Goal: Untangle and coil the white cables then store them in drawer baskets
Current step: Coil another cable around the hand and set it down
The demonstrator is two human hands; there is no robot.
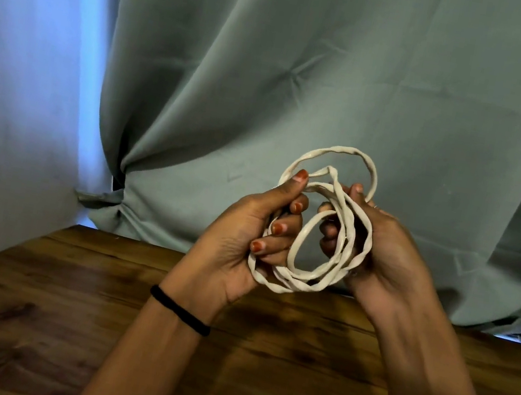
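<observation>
White cable (309,275), gathered in several loose loops, is held in the air above the wooden table (56,318), in front of the green curtain (310,66). Left hand (246,229) curls its fingers round one side of the bundle; right hand (378,249) grips the opposite side. Judged light, soft and springy, the loops are likely to slip apart. Best hold: pinch where the strands cross, keeping all turns together. No drawer baskets visible.

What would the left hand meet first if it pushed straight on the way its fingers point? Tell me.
Probably the right hand. The left hand curls toward it round the white cable, whose loops span the gap between both hands; depth is unclear.
</observation>
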